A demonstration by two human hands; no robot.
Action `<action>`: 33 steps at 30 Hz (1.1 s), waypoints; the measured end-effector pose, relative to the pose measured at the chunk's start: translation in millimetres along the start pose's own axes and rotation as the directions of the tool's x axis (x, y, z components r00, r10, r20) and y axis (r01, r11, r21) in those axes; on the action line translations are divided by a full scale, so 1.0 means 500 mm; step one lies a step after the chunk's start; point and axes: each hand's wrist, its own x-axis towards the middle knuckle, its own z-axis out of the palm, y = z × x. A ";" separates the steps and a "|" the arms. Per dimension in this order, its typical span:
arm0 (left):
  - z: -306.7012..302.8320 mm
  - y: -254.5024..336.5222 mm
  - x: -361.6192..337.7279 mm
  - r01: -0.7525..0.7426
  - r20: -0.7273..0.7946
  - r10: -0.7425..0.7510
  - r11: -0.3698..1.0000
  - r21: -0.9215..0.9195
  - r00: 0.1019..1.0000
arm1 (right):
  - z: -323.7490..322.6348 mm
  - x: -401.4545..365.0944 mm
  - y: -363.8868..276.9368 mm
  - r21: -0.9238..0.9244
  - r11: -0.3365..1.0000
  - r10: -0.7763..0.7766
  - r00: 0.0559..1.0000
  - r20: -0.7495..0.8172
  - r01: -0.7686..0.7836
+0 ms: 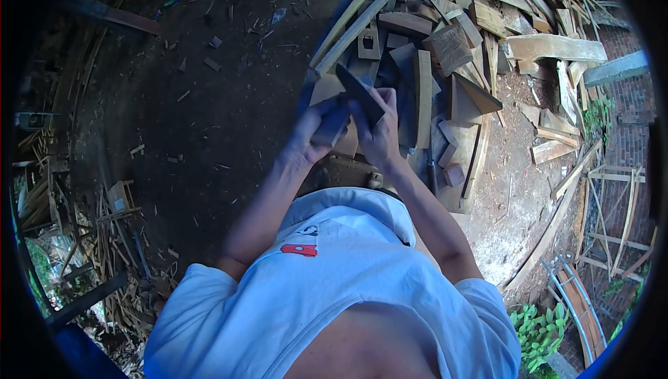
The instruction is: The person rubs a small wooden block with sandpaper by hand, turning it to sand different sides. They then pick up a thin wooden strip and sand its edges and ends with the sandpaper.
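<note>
In front of my waist, my left hand is closed around a dark wooden block. My right hand grips a dark, flat, pointed wood piece that slants up to the left. The two pieces are close together and overlap in this view. Just beyond my hands lies a pale board. To the right of my right hand, a long narrow plank rests among the offcuts, and a tool with a dark handle lies near my right forearm.
Wood offcuts are heaped ahead and to the right, with a wedge-shaped piece, a block with a square hole and a thick curved slab. Dark ground strewn with chips spreads leftward. Thin sticks pile up at far left.
</note>
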 end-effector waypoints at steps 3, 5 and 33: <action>0.105 0.025 -0.011 0.065 -0.210 -0.051 0.996 0.059 0.976 | 0.011 -0.047 -0.082 0.036 0.971 -0.238 0.964 0.116 0.236; 0.097 0.016 -0.007 0.037 -0.305 -0.038 0.999 -0.011 0.951 | -0.004 -0.030 -0.061 0.009 0.965 -0.261 0.959 0.112 0.262; 0.044 0.010 -0.006 -0.075 -0.331 0.057 0.996 -0.040 0.942 | -0.005 0.012 -0.061 -0.027 0.961 -0.270 0.959 0.088 0.274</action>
